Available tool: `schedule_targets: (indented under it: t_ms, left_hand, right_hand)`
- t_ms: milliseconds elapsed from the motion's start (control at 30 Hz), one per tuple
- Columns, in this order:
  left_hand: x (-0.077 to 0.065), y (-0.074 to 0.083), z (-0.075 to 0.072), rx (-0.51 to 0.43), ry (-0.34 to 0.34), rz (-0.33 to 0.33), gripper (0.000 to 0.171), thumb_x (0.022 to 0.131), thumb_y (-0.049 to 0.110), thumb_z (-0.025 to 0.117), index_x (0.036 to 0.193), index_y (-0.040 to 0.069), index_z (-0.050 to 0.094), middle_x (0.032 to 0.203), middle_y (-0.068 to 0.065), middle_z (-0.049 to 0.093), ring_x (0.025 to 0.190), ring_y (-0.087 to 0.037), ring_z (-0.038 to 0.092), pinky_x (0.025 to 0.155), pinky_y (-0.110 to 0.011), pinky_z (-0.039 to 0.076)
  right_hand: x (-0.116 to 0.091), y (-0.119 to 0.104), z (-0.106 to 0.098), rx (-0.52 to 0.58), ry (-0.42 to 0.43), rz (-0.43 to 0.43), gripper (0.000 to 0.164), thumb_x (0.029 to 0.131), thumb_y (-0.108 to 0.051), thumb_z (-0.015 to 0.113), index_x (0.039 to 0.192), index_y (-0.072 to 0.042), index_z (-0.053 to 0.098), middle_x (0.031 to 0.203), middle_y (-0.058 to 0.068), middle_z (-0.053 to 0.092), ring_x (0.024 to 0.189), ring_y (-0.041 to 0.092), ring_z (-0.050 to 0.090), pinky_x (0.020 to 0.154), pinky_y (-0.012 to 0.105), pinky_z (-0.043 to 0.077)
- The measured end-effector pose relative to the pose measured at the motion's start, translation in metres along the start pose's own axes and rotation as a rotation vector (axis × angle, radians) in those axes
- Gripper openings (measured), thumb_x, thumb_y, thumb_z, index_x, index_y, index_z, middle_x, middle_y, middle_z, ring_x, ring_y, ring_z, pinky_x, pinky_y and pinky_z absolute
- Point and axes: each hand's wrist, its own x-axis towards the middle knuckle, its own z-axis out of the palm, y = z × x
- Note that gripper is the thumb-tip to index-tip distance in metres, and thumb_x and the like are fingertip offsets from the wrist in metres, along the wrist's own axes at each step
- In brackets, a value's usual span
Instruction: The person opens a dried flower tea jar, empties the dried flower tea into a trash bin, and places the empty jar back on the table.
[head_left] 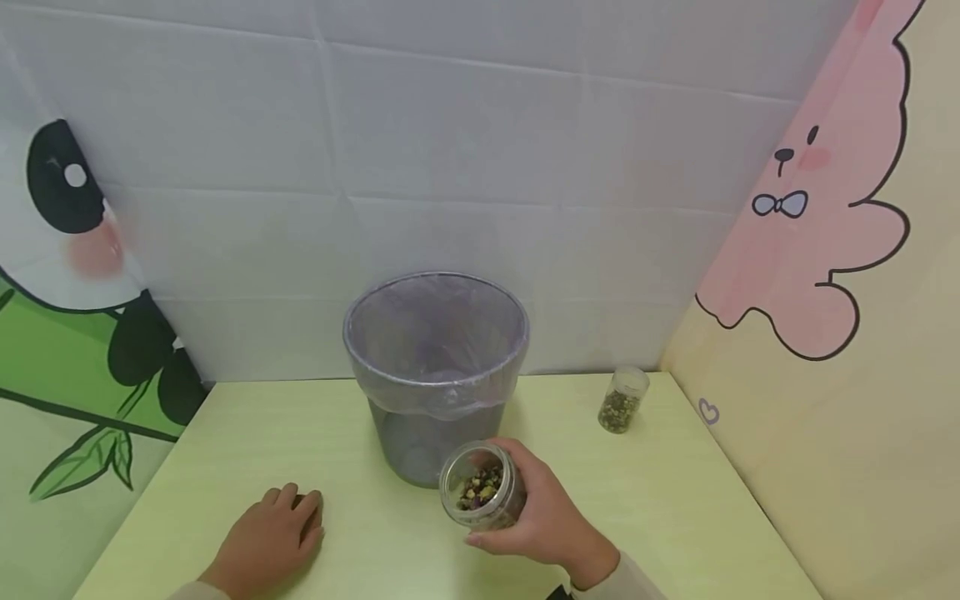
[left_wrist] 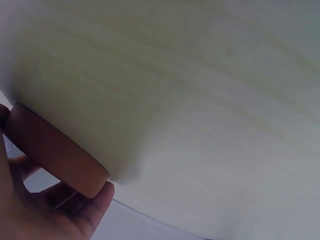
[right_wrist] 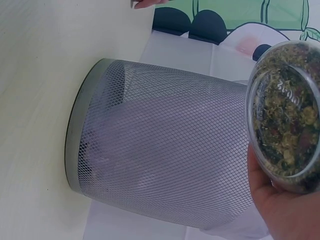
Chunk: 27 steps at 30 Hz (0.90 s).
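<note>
My right hand [head_left: 551, 521] grips an open clear jar [head_left: 498, 508] of dried flowers and herbs around its side. The jar is tilted, its mouth facing toward me, just in front of a mesh bin [head_left: 435, 429]. Its base, with the dried pieces behind it, fills the right side of the right wrist view. At the left of the table, my left hand [head_left: 266, 537] holds a brown lid-like disc [left_wrist: 55, 150] by its edge, the disc seen side-on in the left wrist view. From the head view most of that disc is hidden under the fingers.
The bin has a thin translucent liner [head_left: 450, 400] folded over its rim and stands near the back wall. A smaller clear jar [head_left: 621, 402] of dried herbs is at the back right of the pale table [head_left: 675, 500]. Walls with cartoon drawings border both sides.
</note>
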Motion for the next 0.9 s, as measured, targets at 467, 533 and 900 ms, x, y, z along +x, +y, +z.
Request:
schedule_targets:
  t_ms: [467,533,900]
  left_hand:
    - [-0.004,0.002,0.007,0.056,0.0,-0.005,0.025,0.094,0.034,0.067,0.108,0.014,0.064,0.088,-0.002,0.046,0.08,-0.022,0.044,0.065,-0.041,0.043]
    - [-0.005,0.001,0.007,0.062,0.022,-0.005,0.023,0.094,0.034,0.067,0.106,0.016,0.063,0.086,-0.001,0.045,0.079,-0.022,0.043,0.065,-0.042,0.042]
    - [0.013,0.001,-0.006,0.06,0.064,-0.023,0.046,0.09,0.046,0.07,0.118,0.009,0.066,0.107,-0.013,0.06,0.105,-0.038,0.057,0.087,-0.061,0.047]
  right_hand:
    - [-0.002,0.001,0.002,0.008,-0.008,-0.009,0.088,0.073,-0.014,0.095,0.147,-0.016,0.048,0.132,0.009,0.061,0.113,0.029,0.065,0.094,0.041,0.055]
    - [-0.001,0.001,0.002,0.001,-0.007,-0.013,0.087,0.073,-0.015,0.095,0.147,-0.016,0.048,0.131,0.009,0.062,0.113,0.029,0.065,0.095,0.041,0.055]
    - [0.0,0.002,-0.005,-0.005,0.012,-0.009,0.086,0.073,-0.014,0.095,0.146,-0.016,0.049,0.132,0.008,0.062,0.114,0.031,0.064,0.096,0.041,0.053]
